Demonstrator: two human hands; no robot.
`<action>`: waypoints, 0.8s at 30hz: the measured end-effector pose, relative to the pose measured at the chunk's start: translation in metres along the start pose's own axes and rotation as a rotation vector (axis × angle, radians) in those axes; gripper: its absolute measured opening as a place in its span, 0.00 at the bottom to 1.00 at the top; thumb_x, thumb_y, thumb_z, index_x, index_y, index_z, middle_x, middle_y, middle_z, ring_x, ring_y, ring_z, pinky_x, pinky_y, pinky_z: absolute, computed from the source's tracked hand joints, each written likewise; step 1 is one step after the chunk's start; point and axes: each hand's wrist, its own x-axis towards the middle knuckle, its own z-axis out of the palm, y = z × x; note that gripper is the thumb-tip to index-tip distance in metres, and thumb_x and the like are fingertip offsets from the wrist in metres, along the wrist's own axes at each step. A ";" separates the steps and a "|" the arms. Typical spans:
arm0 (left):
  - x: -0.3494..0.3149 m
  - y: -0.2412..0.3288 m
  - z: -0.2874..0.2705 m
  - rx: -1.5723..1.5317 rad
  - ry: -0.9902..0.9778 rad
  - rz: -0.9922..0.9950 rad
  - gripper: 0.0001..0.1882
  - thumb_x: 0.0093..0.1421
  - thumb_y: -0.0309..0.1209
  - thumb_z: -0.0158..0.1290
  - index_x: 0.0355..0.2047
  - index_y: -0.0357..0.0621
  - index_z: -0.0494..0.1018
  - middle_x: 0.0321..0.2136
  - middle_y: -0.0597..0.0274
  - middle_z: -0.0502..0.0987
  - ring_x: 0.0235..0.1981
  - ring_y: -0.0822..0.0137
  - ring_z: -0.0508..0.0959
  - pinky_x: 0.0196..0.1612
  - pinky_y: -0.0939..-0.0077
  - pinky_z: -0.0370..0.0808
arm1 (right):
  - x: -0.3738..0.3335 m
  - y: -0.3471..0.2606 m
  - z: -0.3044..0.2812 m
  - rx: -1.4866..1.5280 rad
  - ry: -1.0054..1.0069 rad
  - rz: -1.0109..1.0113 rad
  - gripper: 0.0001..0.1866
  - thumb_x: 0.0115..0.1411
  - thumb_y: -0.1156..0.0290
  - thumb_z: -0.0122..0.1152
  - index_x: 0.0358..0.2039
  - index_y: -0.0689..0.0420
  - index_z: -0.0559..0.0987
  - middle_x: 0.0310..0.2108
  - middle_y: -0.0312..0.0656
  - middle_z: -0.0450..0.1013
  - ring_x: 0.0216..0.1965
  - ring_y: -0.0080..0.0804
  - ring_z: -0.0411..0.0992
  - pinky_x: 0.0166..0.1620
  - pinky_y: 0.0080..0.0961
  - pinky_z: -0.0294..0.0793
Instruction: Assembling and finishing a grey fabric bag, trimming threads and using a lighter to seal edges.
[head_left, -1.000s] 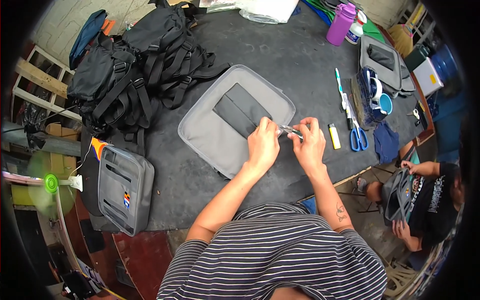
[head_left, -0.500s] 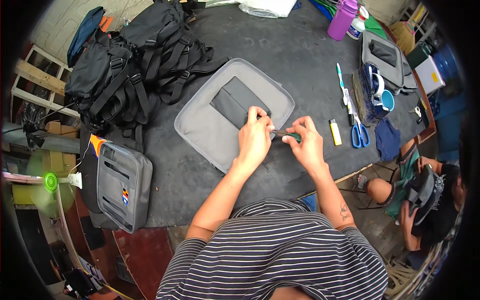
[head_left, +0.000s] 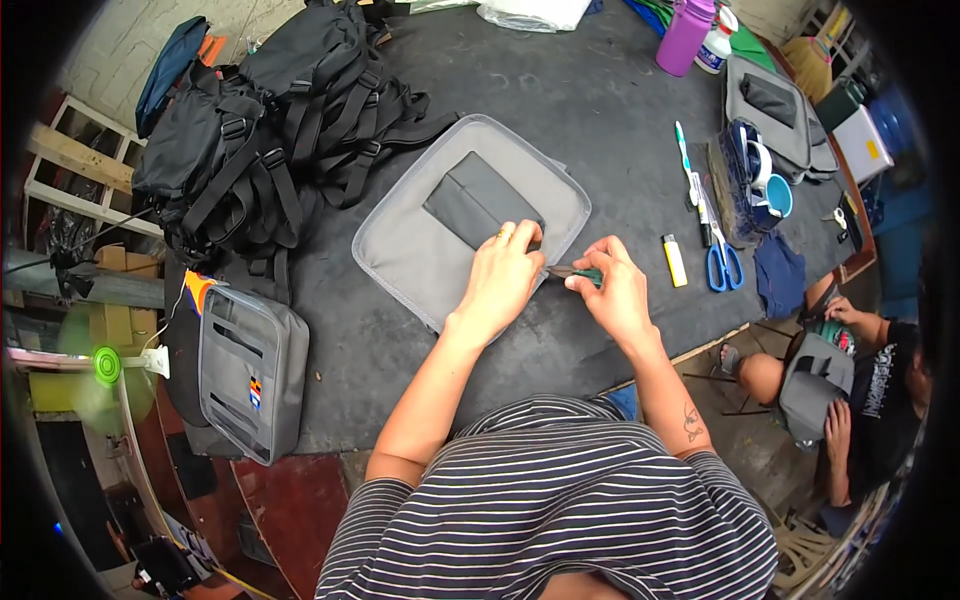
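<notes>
Grey fabric in front of you: the bag panel (head_left: 395, 235) lies on the black tabletop (head_left: 620, 150), with a black strap (head_left: 420, 134) crowding its edge at 11 o'clock and open room toward 2. Your left hand (head_left: 503, 268) rests at 5 o'clock, fingers bent, pinching or not, can't tell; your right hand (head_left: 610, 285) grips a green-handled tool (head_left: 586, 273), tip near the 4 o'clock edge.

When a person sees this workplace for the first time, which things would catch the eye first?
Probably the big heap of black strapped bags at the upper left. Next, the grey bag at the centre, under the left grip. The purple bottle stands out at the upper right.
</notes>
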 end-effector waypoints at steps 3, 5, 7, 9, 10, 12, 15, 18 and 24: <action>0.003 0.001 0.010 0.159 -0.057 0.123 0.06 0.49 0.27 0.50 0.20 0.37 0.73 0.32 0.57 0.69 0.36 0.60 0.70 0.39 0.67 0.69 | -0.001 0.003 0.000 0.011 -0.022 0.049 0.12 0.43 0.73 0.70 0.29 0.60 0.80 0.34 0.38 0.71 0.29 0.35 0.72 0.34 0.28 0.72; 0.001 0.000 0.016 0.254 -0.105 0.161 0.07 0.50 0.28 0.49 0.21 0.37 0.72 0.31 0.57 0.68 0.37 0.60 0.69 0.40 0.67 0.66 | -0.001 0.003 0.000 0.004 -0.030 0.064 0.12 0.43 0.73 0.70 0.29 0.60 0.80 0.34 0.38 0.71 0.30 0.35 0.73 0.34 0.28 0.72; -0.004 -0.005 0.025 0.275 -0.064 0.163 0.06 0.49 0.26 0.51 0.26 0.35 0.72 0.34 0.54 0.68 0.39 0.58 0.69 0.43 0.65 0.66 | -0.002 0.001 -0.001 0.016 -0.034 0.071 0.12 0.43 0.73 0.70 0.29 0.60 0.79 0.33 0.38 0.71 0.30 0.35 0.73 0.35 0.28 0.72; -0.006 -0.007 0.023 0.177 -0.028 0.133 0.08 0.48 0.25 0.52 0.29 0.35 0.71 0.36 0.53 0.68 0.40 0.56 0.68 0.44 0.65 0.65 | -0.002 0.000 0.001 0.027 -0.031 0.076 0.12 0.43 0.73 0.70 0.29 0.60 0.79 0.33 0.38 0.71 0.30 0.35 0.73 0.34 0.28 0.72; -0.007 -0.009 0.021 0.080 0.008 0.100 0.10 0.46 0.24 0.53 0.31 0.34 0.70 0.37 0.51 0.67 0.41 0.54 0.68 0.45 0.64 0.65 | -0.002 -0.001 0.001 0.040 -0.030 0.077 0.12 0.43 0.73 0.70 0.29 0.60 0.79 0.33 0.38 0.71 0.30 0.35 0.73 0.34 0.28 0.72; -0.008 -0.012 0.019 -0.012 0.067 0.062 0.09 0.48 0.22 0.52 0.31 0.36 0.69 0.38 0.52 0.66 0.41 0.54 0.67 0.46 0.63 0.65 | -0.003 -0.002 0.002 0.046 -0.026 0.077 0.12 0.43 0.73 0.70 0.29 0.60 0.79 0.33 0.38 0.71 0.30 0.35 0.73 0.34 0.28 0.72; -0.010 -0.015 0.013 -0.135 0.123 -0.022 0.09 0.49 0.19 0.52 0.32 0.38 0.68 0.38 0.51 0.64 0.41 0.52 0.65 0.47 0.60 0.65 | -0.004 -0.002 0.005 0.049 -0.022 0.054 0.11 0.44 0.72 0.70 0.29 0.61 0.79 0.34 0.38 0.72 0.30 0.35 0.73 0.34 0.28 0.72; -0.008 -0.013 0.007 -0.277 0.167 -0.094 0.08 0.48 0.20 0.54 0.30 0.39 0.70 0.38 0.54 0.65 0.42 0.54 0.66 0.47 0.62 0.65 | -0.003 -0.003 0.006 0.030 -0.031 0.034 0.11 0.44 0.72 0.69 0.29 0.61 0.79 0.34 0.38 0.72 0.30 0.36 0.73 0.34 0.29 0.72; -0.011 -0.013 -0.009 -0.174 -0.006 -0.016 0.04 0.45 0.22 0.59 0.24 0.41 0.77 0.37 0.62 0.69 0.45 0.59 0.67 0.48 0.64 0.65 | -0.004 0.001 0.009 0.082 -0.007 0.085 0.13 0.47 0.71 0.68 0.33 0.61 0.77 0.34 0.39 0.72 0.29 0.34 0.73 0.33 0.28 0.71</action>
